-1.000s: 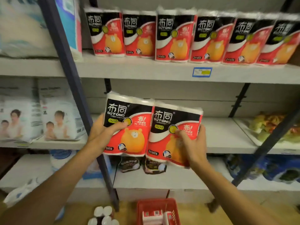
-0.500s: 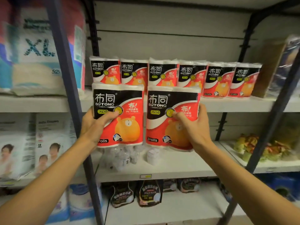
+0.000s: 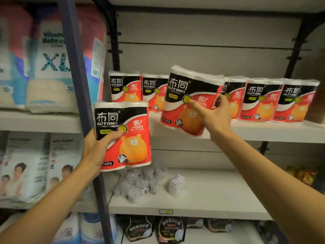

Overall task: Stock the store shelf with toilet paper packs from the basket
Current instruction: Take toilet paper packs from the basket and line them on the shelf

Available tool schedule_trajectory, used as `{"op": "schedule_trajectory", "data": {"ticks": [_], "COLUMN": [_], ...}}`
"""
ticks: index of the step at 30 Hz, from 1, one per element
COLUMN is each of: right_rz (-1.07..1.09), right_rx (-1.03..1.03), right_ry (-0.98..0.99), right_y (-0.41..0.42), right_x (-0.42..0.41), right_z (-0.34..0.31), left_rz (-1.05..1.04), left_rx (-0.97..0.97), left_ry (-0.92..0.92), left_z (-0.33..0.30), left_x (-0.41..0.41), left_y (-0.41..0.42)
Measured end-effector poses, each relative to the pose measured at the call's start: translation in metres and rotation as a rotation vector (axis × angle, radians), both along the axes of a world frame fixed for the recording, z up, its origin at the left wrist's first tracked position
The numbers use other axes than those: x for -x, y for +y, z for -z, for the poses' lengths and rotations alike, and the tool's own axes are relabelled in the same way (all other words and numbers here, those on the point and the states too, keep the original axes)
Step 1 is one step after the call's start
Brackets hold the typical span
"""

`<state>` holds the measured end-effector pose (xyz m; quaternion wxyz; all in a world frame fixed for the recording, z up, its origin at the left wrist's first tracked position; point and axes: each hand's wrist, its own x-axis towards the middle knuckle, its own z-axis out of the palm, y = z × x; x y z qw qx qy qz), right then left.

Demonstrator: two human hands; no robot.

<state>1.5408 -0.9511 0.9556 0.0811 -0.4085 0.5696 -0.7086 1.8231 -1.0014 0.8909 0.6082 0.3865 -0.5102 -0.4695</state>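
Observation:
Two red-and-black toilet paper packs with an orange bear are in my hands. My left hand (image 3: 95, 150) grips one pack (image 3: 126, 138) by its left edge, upright, in front of the dark shelf post and below the stocked shelf. My right hand (image 3: 213, 114) holds the other pack (image 3: 184, 95) tilted, its lower edge at the front lip of the grey shelf (image 3: 263, 132), in front of a row of several identical packs (image 3: 260, 101) standing there. The basket is out of view.
A dark blue upright post (image 3: 77, 85) divides the bays. Diaper packs (image 3: 49, 67) fill the left shelves. The shelf below (image 3: 211, 199) holds clear-wrapped small items and a small white pack. Dark pouches lie on the lowest shelf.
My right hand has lifted its pack up and right onto the front of the stocked shelf, tilting it. My left hand and its pack stayed lower at the post. The view moved closer.

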Motion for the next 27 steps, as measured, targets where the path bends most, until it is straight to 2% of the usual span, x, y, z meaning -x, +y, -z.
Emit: {"op": "schedule_trajectory", "data": {"ticks": [9,13,19,27], "right_rz": [-0.192,-0.206,-0.045,0.357], "right_rx": [-0.072,-0.087,-0.210,-0.349], "right_ry": [0.123,0.153,0.257,0.489], "right_y": [-0.111,-0.147,-0.193,-0.189], "right_x": [-0.004,-0.023,-0.033,-0.061], "right_z": [-0.012,-0.015,-0.013,-0.012], "left_rz": [-0.171,-0.187,-0.127,0.000], "left_rx": [0.010,-0.008,0.004,0.105], "left_ry": [0.095,0.081,0.041,-0.019], "left_z": [-0.001,0.001,-0.013,-0.034], "left_x": [0.023,0.025,0.016,-0.012], "left_y": [-0.007,-0.011,-0.028,-0.054]}}
